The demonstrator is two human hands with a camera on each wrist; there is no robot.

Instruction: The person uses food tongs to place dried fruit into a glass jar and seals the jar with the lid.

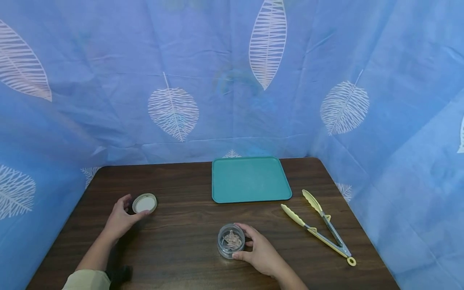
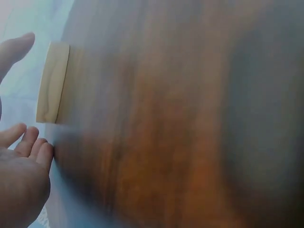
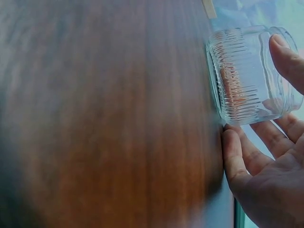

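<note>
A round lid with a pale inner face and a wood-coloured side lies on the table at the left. Around it my left hand is spread; the left wrist view shows a gap between the lid and the thumb and fingers. A small clear glass jar, ribbed near its base, stands upright and uncovered at the front middle. Dry brownish pieces lie inside it. My right hand holds the jar from its right side, thumb in front and index finger at the back near the rim.
At the back of the dark wooden table lies a teal tray. Spread tongs with yellow tips and a yellow ring lie at the right. A blue leaf-patterned curtain surrounds the table's back and sides.
</note>
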